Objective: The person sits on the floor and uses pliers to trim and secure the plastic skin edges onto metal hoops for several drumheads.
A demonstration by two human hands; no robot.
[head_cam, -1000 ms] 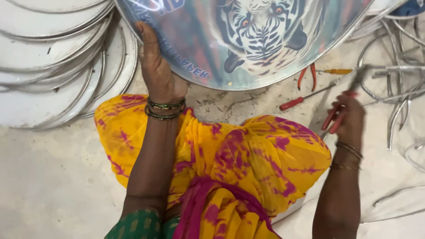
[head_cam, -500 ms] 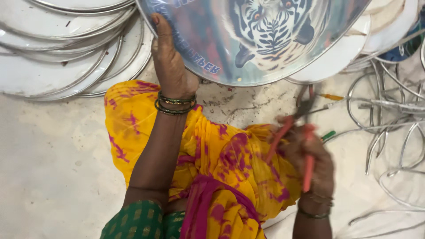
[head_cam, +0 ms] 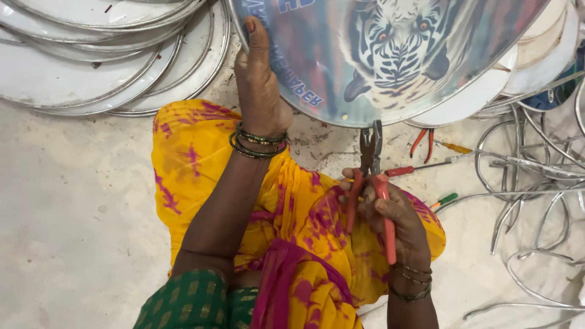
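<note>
Left hand: the left hand (head_cam: 259, 91) is raised at the lower left rim of the round drum skin printed with a white tiger face (head_cam: 390, 55); its fingers are clenched on that rim, thumb up along the edge, with green and gold bangles (head_cam: 257, 141) at the wrist.
Right hand: the right hand (head_cam: 396, 219) sits above the lap, fingers grasping the red-handled steel pliers (head_cam: 373, 183) by both handles.
Pliers: upright, dark nose pointing at the lower edge of the drum skin and almost touching it; whether the nose bites the rim cannot be told.
Drum skin: held tilted above the floor at the top middle of the view, its top cut off by the frame.
Lap: yellow cloth with magenta blotches (head_cam: 195, 164) spread under both arms; a green checked sleeve (head_cam: 189, 301) shows at the bottom edge.
Floor, top left: overlapping plain white round skins with metal rims (head_cam: 91, 67).
Floor, right: loose bent grey metal wire hoops (head_cam: 530, 183), tangled toward the right edge.
Floor, below the drum skin: a second pair of red-handled pliers (head_cam: 421, 141), a red-handled screwdriver (head_cam: 414, 169) and a green-handled tool (head_cam: 446, 200), just beside the hoops.
Floor surface: pale dusty concrete (head_cam: 73, 231).
</note>
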